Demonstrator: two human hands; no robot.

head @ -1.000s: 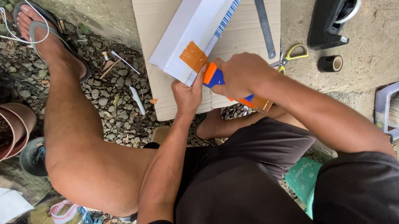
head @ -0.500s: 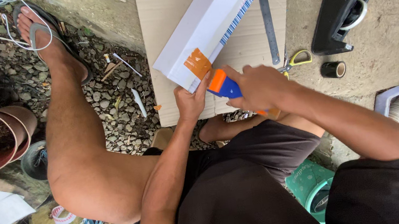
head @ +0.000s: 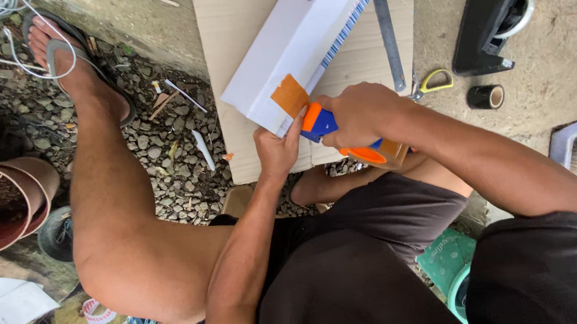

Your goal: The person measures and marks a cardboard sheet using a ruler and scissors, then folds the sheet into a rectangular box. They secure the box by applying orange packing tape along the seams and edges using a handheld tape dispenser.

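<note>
Long white rectangular box (head: 315, 28), lying tilted, its long axis running from the 7 o'clock end near the centre of the view toward 1 o'clock, where it leaves the frame. One long side bears a blue-striped edge. A strip of brown tape (head: 290, 95) covers the near end corner. Orange-and-blue tape dispenser (head: 341, 136), at 5 o'clock of that corner, its blue head touching the box end, its roll partly hidden.
</note>
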